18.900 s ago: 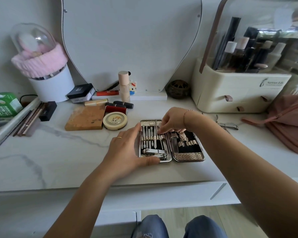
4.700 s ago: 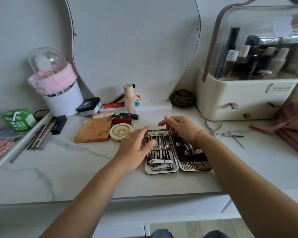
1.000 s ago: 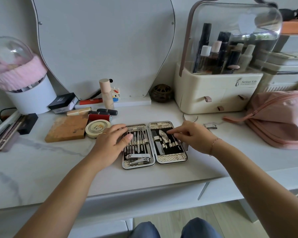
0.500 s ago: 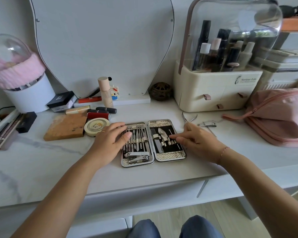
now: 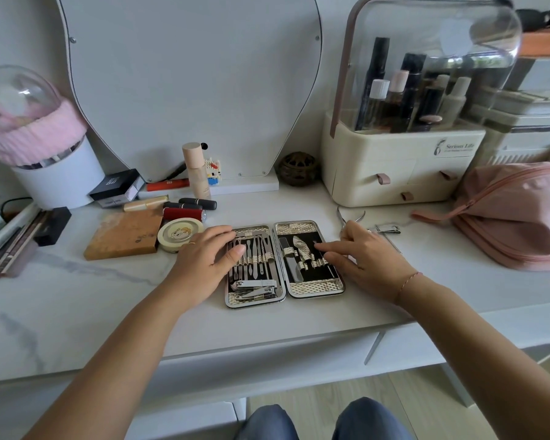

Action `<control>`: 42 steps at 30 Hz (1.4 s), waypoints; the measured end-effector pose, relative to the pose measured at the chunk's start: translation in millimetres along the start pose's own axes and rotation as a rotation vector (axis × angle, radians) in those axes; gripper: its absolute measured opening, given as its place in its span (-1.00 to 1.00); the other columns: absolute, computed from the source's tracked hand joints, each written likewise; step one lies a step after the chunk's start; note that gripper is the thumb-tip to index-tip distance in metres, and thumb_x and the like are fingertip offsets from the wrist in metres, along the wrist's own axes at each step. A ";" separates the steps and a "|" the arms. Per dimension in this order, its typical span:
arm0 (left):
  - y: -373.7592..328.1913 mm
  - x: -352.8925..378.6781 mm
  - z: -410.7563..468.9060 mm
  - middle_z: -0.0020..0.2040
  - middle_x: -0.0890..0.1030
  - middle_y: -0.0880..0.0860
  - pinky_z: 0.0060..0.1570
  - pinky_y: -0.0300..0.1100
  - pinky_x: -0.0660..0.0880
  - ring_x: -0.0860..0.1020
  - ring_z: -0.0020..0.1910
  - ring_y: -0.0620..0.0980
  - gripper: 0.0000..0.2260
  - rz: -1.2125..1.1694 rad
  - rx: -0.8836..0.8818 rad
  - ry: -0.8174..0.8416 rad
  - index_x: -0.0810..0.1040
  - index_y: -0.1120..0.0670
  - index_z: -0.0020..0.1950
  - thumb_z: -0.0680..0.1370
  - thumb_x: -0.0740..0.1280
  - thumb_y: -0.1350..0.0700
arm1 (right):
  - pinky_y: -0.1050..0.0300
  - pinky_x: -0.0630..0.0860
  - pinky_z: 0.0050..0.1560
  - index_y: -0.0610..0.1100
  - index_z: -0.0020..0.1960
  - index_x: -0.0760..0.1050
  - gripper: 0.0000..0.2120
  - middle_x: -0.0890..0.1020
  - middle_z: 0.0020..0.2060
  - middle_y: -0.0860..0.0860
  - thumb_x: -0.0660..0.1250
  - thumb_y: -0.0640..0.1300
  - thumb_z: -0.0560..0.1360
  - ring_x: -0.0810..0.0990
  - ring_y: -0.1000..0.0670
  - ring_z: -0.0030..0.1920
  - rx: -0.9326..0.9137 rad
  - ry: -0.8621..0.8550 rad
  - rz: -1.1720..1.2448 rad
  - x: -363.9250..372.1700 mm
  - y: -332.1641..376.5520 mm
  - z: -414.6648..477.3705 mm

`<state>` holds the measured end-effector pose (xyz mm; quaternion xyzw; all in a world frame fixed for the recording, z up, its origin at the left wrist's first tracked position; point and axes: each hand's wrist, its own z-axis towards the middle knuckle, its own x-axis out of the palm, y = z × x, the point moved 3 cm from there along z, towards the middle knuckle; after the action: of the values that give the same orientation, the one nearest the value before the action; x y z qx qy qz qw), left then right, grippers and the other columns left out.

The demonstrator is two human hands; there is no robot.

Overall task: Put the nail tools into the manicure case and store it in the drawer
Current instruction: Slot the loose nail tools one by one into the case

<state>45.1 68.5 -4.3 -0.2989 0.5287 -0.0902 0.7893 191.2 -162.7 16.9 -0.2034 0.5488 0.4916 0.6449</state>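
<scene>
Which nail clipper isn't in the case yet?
The small nail clipper lying on the tabletop, just right of the right hand. The other two clippers sit at the bottom of the manicure case's left half.

Soft, even daylight is filling the scene and keeping the marble tabletop [image 5: 77, 296] bright. Pale, window-like reflections are glaring on the clear organiser lid [image 5: 458, 33] at 1 o'clock and on the glass dome [image 5: 16, 93] at 9 o'clock, which is smearing slightly out of focus. Faint, soft-edged shadows are lying under the left hand [image 5: 204, 265] and the right hand [image 5: 369, 258]. The steel tools [image 5: 254, 258] in the manicure case [image 5: 315, 289] at centre are glinting crisply. Wide-angle distortion is bowing the tabletop's front edge and stretching the forearms [image 5: 124, 344] toward 5 and 7 o'clock.
</scene>
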 end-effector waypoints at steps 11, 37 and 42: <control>-0.8 0.3 0.4 0.37 0.37 -0.11 0.34 -0.18 0.16 0.28 0.37 -0.08 -0.43 -0.013 -0.004 0.002 0.41 0.04 0.37 0.48 0.09 -0.24 | 0.40 0.30 -0.26 0.00 0.00 0.64 -0.85 0.41 -0.31 0.08 0.37 -0.14 0.47 0.40 0.12 -0.33 0.248 -0.222 0.255 -29.7 -34.2 -7.0; -3.1 -1.6 -2.1 0.38 0.35 -0.12 0.39 -0.09 0.18 0.27 0.37 -0.10 -0.44 -0.025 -0.024 0.010 0.39 0.03 0.39 0.48 0.09 -0.24 | 0.19 0.25 -0.38 -0.12 -0.44 0.28 -0.66 0.37 -0.45 -0.02 0.27 -0.11 0.47 0.39 -0.12 -0.23 0.661 0.187 -0.084 -16.9 -32.5 5.5; -4.0 -0.9 -0.7 0.38 0.36 -0.10 0.36 -0.15 0.17 0.27 0.37 -0.08 -0.45 -0.015 -0.017 0.007 0.39 0.04 0.38 0.49 0.10 -0.22 | 0.13 0.29 -0.31 -0.25 -0.32 0.43 -0.75 0.43 -0.41 -0.15 0.23 -0.19 0.51 0.36 -0.07 -0.34 0.548 0.055 0.223 -29.0 -23.6 15.6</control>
<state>44.8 65.4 -1.5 -0.3094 0.5302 -0.0925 0.7840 221.8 -172.3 41.6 0.0262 0.6973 0.3872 0.6027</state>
